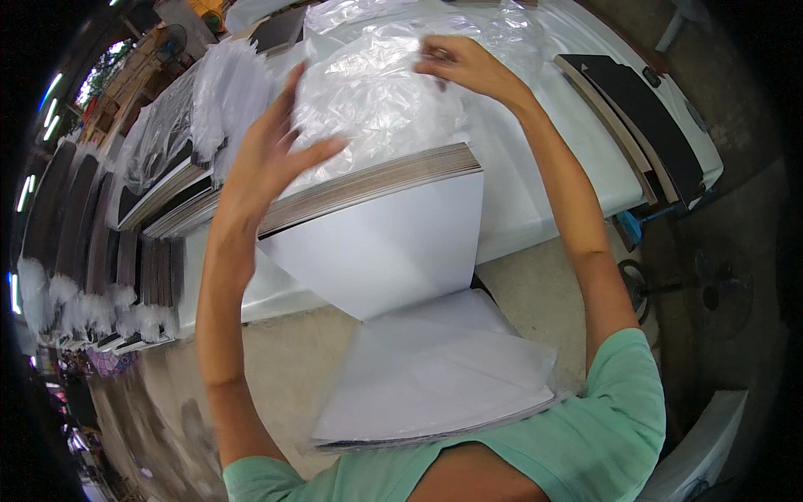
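My left hand (272, 151) is raised over the left end of a stack of thin boards (376, 184), its fingers spread with nothing between them. The stack stands at the table edge, its layered grey-brown edges upward and a smooth white face toward me. Further back, my right hand (468, 65) hovers over a heap of clear plastic bags (368, 92). Its fingers are curled in and slightly blurred, and whatever they may hold does not show. Close to my body lies a pile of white sheets in clear plastic (443, 368), below the board stack.
Several plastic-wrapped board stacks (167, 205) line the left side. Dark and brown boards (640, 125) lie at the table's right end. A pedestal fan (711, 293) stands on the floor at the right. The table (535, 184) has a pale cover.
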Action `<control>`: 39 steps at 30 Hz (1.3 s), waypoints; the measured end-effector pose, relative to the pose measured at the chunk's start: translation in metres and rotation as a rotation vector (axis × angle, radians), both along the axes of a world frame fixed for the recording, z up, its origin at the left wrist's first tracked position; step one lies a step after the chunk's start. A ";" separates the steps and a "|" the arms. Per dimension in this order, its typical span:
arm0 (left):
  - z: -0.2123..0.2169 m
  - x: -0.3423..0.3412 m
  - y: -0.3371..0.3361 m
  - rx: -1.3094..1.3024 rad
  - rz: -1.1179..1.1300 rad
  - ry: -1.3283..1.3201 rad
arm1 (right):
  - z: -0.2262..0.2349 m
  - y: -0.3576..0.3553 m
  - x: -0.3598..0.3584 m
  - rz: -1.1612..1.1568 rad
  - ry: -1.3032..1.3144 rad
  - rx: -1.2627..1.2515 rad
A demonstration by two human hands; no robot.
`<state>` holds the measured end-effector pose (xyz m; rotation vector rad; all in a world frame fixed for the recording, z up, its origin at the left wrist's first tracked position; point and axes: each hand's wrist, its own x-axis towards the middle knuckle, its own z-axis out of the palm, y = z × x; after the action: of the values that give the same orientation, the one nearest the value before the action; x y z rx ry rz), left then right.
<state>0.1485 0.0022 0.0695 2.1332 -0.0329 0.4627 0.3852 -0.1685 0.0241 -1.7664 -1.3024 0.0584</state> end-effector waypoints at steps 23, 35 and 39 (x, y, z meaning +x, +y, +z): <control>0.011 0.045 0.064 -0.835 -0.197 -0.173 | 0.061 -0.052 0.002 0.115 0.196 0.344; 0.038 0.071 0.025 -0.659 -0.357 -0.351 | 0.062 -0.004 -0.060 -0.057 0.144 0.242; 0.001 0.070 0.007 -0.274 -0.287 0.165 | 0.055 -0.011 -0.055 -0.117 0.151 0.279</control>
<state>0.2182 0.0088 0.0707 1.8528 -0.1702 0.1138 0.3300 -0.1797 0.0795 -1.5645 -1.0430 -0.0531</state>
